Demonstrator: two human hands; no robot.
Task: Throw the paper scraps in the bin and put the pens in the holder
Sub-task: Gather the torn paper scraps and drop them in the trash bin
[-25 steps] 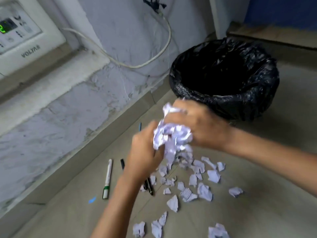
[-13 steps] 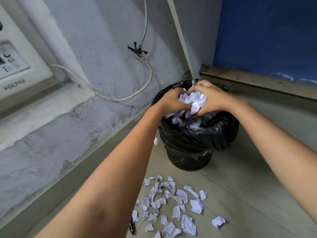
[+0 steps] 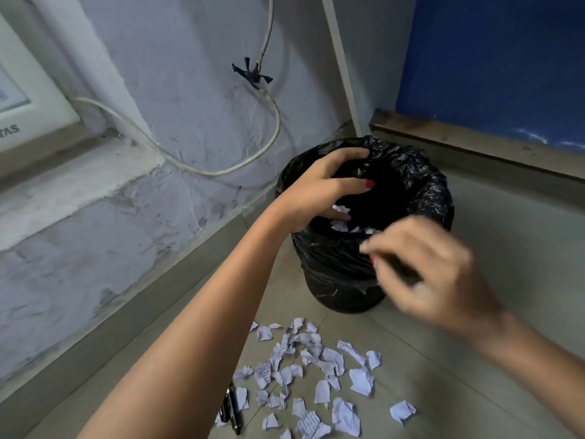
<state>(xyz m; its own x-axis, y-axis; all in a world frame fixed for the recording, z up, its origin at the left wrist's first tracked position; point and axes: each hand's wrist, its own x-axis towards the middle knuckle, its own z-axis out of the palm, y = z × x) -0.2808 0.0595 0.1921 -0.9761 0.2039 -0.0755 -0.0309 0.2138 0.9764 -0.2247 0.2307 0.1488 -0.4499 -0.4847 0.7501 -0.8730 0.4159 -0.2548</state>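
**Empty hands over the bin, scraps lying on the tiles**

A round bin point(image 3: 348, 293) is standing in the corner, lined with a crinkled, glossy black plastic bag point(image 3: 421, 179) folded loosely over its rim. Deep inside, a few white scraps point(image 3: 340, 224) are showing against the dark; the rest of the interior is lost in shadow.

The left hand point(image 3: 319, 191) is hovering over the bin's mouth, fingers spread and curved, gripping nothing, a red-painted thumbnail catching the light. The right hand point(image 3: 433, 267) is hanging in front of the bin's near wall, smeared by motion blur; its fingers are looking loosely open and I am seeing nothing held, though the blur is making this hard to confirm.

On the smooth grey floor tiles point(image 3: 459, 369), near the bin's base, a scatter of torn paper pieces point(image 3: 316, 369) is lying: small, ragged-edged, crumpled, some with faint lines of writing. Two dark pens point(image 3: 232, 410) are lying side by side at the scatter's left edge, partly hidden behind the left forearm and some of the paper.

The wall point(image 3: 190, 74) is looking rough and patchy, with a pale cable point(image 3: 221, 167) sagging across it. A white appliance point(image 3: 28, 96) is being cut off at the left edge.
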